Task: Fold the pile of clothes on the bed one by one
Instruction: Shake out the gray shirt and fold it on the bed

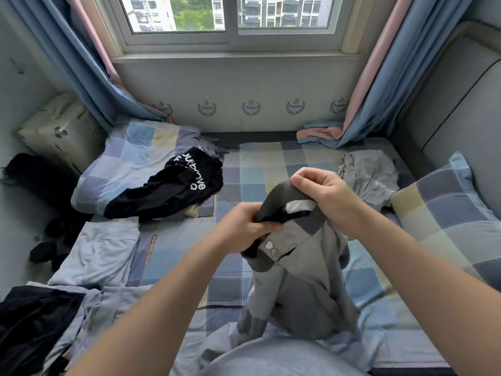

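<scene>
A checked bed (254,164) lay under a window (189,12). Fingers of the left hand (244,229) and right hand (325,196) were curled, pinching the collar of a grey top (306,280) held up at frame centre, its body drooping to the bed. It looked soft, light and limp; the shoulders seemed the better hold

The two-tone grey cloth garment (306,280) is looking soft and matt, its white heart-shaped buttons (271,246) glossy, and the checked blue cloth bedsheet (254,161) is looking smooth.
</scene>
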A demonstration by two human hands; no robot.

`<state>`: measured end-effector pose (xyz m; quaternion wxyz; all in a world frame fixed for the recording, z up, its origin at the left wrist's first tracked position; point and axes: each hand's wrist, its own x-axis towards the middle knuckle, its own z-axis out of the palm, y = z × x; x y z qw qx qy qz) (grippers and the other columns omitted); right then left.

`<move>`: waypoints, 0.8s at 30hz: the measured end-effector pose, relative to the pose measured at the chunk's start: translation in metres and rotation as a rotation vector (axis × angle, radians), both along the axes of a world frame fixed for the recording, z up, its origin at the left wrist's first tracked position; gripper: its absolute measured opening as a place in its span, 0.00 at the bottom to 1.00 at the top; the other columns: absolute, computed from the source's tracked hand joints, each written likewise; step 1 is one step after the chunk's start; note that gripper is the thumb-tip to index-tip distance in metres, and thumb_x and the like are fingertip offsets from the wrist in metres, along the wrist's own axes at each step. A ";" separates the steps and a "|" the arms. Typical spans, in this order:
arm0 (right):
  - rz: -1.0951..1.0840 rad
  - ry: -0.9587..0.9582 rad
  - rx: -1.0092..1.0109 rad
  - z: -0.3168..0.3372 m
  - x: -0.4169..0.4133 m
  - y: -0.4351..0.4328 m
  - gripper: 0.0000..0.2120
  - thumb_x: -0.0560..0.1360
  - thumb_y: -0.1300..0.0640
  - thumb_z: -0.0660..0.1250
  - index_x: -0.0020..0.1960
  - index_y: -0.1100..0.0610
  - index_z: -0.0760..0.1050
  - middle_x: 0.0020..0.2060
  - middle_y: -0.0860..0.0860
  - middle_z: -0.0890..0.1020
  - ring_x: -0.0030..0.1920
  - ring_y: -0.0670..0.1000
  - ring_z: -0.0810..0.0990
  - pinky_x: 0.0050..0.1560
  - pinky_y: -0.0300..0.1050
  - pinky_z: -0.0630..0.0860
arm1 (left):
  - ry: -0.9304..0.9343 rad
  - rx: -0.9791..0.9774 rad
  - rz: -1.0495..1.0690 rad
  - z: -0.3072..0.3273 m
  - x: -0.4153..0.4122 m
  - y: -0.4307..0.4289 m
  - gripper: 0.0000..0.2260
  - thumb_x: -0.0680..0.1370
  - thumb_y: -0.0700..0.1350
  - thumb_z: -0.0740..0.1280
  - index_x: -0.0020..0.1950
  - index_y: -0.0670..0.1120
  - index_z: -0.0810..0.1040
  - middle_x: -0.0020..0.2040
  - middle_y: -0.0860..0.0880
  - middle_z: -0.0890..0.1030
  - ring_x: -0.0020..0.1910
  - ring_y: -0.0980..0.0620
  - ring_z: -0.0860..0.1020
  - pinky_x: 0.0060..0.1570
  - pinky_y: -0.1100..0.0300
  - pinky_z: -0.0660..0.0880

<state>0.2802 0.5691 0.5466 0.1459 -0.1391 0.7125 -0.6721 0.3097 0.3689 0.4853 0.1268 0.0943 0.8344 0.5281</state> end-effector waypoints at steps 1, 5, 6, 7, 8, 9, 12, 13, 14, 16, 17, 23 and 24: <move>0.000 0.001 0.008 0.004 -0.003 0.006 0.07 0.79 0.61 0.68 0.42 0.58 0.78 0.36 0.54 0.78 0.37 0.49 0.76 0.38 0.41 0.74 | -0.025 0.002 -0.021 -0.001 -0.001 -0.002 0.07 0.75 0.45 0.73 0.39 0.54 0.79 0.34 0.58 0.77 0.35 0.56 0.74 0.43 0.54 0.72; 0.080 0.017 0.177 0.015 -0.013 0.035 0.05 0.72 0.67 0.75 0.45 0.60 0.80 0.37 0.52 0.82 0.38 0.49 0.80 0.40 0.39 0.78 | -0.022 0.045 -0.002 0.008 -0.006 -0.013 0.16 0.74 0.53 0.69 0.45 0.40 0.76 0.37 0.49 0.72 0.38 0.52 0.71 0.42 0.52 0.67; 0.111 0.033 0.255 0.017 -0.016 0.040 0.06 0.71 0.67 0.75 0.46 0.61 0.81 0.37 0.52 0.83 0.39 0.48 0.81 0.41 0.39 0.78 | -0.012 0.077 0.030 0.013 -0.007 -0.015 0.17 0.74 0.53 0.68 0.44 0.38 0.74 0.36 0.48 0.70 0.37 0.51 0.69 0.40 0.53 0.65; 0.138 0.065 0.335 0.018 -0.020 0.045 0.05 0.72 0.67 0.75 0.46 0.60 0.82 0.37 0.50 0.84 0.40 0.47 0.81 0.43 0.39 0.78 | 0.003 0.107 0.060 0.019 -0.009 -0.016 0.16 0.75 0.51 0.68 0.42 0.37 0.73 0.35 0.48 0.68 0.36 0.51 0.67 0.37 0.54 0.63; 0.148 0.115 0.418 0.016 -0.023 0.048 0.04 0.73 0.66 0.74 0.46 0.58 0.83 0.38 0.48 0.84 0.40 0.46 0.81 0.45 0.38 0.77 | 0.022 0.129 0.087 0.026 -0.011 -0.017 0.16 0.75 0.51 0.67 0.41 0.37 0.72 0.34 0.48 0.67 0.35 0.51 0.66 0.36 0.55 0.62; 0.133 0.190 0.510 0.014 -0.027 0.050 0.05 0.75 0.64 0.73 0.45 0.55 0.84 0.38 0.46 0.84 0.41 0.45 0.81 0.47 0.36 0.75 | 0.053 0.138 0.115 0.031 -0.014 -0.019 0.16 0.75 0.51 0.67 0.41 0.38 0.72 0.33 0.49 0.68 0.34 0.51 0.66 0.34 0.55 0.61; -0.026 0.434 0.626 0.010 -0.031 0.048 0.07 0.78 0.62 0.71 0.46 0.50 0.83 0.44 0.43 0.81 0.47 0.46 0.80 0.52 0.35 0.73 | 0.123 0.188 0.153 0.048 -0.020 -0.022 0.15 0.77 0.50 0.67 0.43 0.37 0.74 0.35 0.47 0.70 0.35 0.51 0.68 0.36 0.54 0.64; -0.062 0.456 0.574 0.011 -0.030 0.044 0.07 0.78 0.63 0.69 0.47 0.52 0.83 0.43 0.42 0.82 0.46 0.44 0.80 0.51 0.34 0.73 | 0.144 0.191 0.158 0.052 -0.022 -0.024 0.15 0.77 0.49 0.67 0.44 0.37 0.74 0.35 0.46 0.70 0.36 0.51 0.68 0.38 0.54 0.64; -0.075 0.432 0.506 0.014 -0.029 0.040 0.08 0.79 0.64 0.68 0.46 0.53 0.82 0.39 0.40 0.82 0.41 0.41 0.80 0.46 0.31 0.73 | 0.168 0.176 0.158 0.055 -0.023 -0.028 0.15 0.77 0.50 0.67 0.44 0.37 0.74 0.35 0.46 0.71 0.36 0.51 0.69 0.39 0.54 0.64; -0.067 0.314 0.399 0.018 -0.025 0.028 0.10 0.82 0.64 0.64 0.43 0.56 0.79 0.30 0.39 0.79 0.33 0.39 0.75 0.38 0.30 0.70 | 0.194 0.133 0.144 0.057 -0.024 -0.037 0.13 0.78 0.50 0.68 0.43 0.40 0.76 0.35 0.46 0.72 0.36 0.51 0.70 0.40 0.53 0.66; -0.059 0.270 0.354 0.018 -0.023 0.021 0.11 0.82 0.64 0.62 0.43 0.57 0.78 0.31 0.41 0.78 0.33 0.40 0.74 0.40 0.34 0.70 | 0.193 0.118 0.135 0.058 -0.024 -0.043 0.11 0.79 0.48 0.69 0.44 0.40 0.76 0.35 0.47 0.73 0.36 0.51 0.71 0.40 0.53 0.67; 0.046 0.093 0.158 0.033 -0.015 -0.023 0.04 0.80 0.64 0.66 0.47 0.59 0.76 0.37 0.52 0.78 0.39 0.51 0.75 0.41 0.43 0.74 | 0.225 0.162 0.172 0.084 -0.019 -0.073 0.10 0.80 0.42 0.69 0.39 0.47 0.77 0.34 0.51 0.75 0.35 0.55 0.72 0.36 0.59 0.68; 0.095 0.071 0.152 0.037 -0.014 -0.028 0.03 0.78 0.65 0.68 0.48 0.60 0.76 0.36 0.50 0.79 0.39 0.48 0.77 0.41 0.40 0.76 | 0.229 0.179 0.190 0.089 -0.018 -0.077 0.10 0.80 0.42 0.69 0.39 0.48 0.77 0.34 0.51 0.75 0.35 0.55 0.72 0.36 0.60 0.69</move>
